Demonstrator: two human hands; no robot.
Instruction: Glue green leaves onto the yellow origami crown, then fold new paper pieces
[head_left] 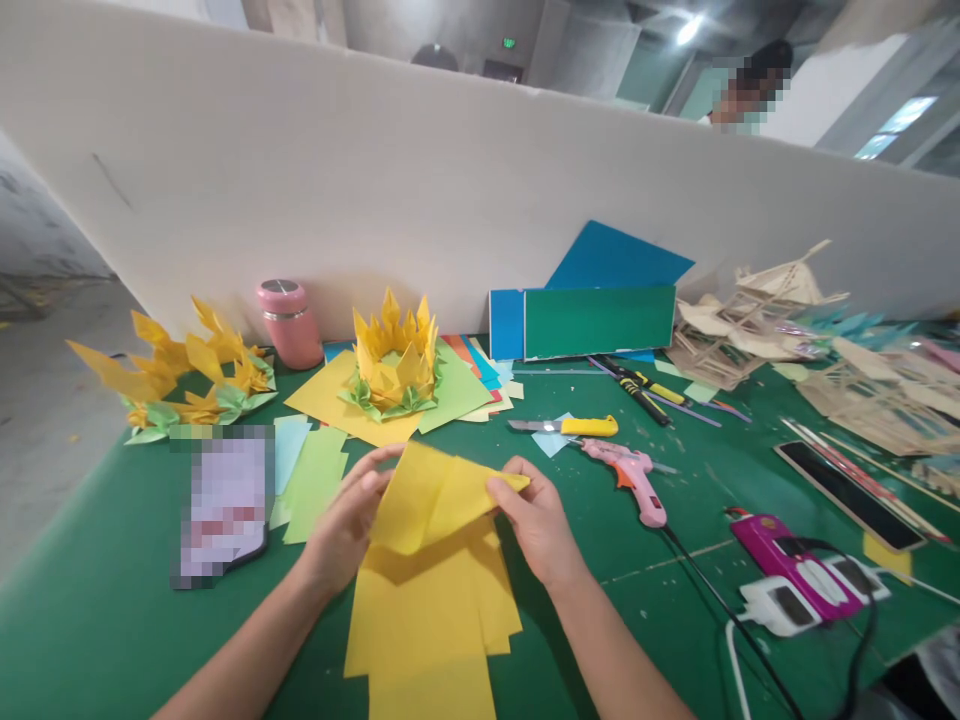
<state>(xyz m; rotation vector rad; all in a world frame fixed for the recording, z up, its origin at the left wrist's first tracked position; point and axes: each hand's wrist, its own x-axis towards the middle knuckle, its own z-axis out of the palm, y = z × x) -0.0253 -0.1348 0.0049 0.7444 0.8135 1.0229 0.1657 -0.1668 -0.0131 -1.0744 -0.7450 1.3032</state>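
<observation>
A sheet of yellow paper (439,500), with a crease across it, is raised between my two hands. My right hand (540,525) pinches its narrow right corner between thumb and fingers. At the left edge, my left hand (341,530) holds the sheet, some fingertips hidden behind it. Below lie several loose yellow sheets (420,620), overlapping on the green table. Beyond my hands stands a folded yellow paper crown (394,360) with green leaf shapes round its base. Another yellow and green folded paper ring (202,375) sits at the far left.
A yellow utility knife (589,427) and pink glue gun (630,475) lie right of my hands. Further right are a magenta power strip (802,570), cables and wooden models (735,340). A pink flask (291,325) stands by the white partition (420,180); a phone (225,505) lies left.
</observation>
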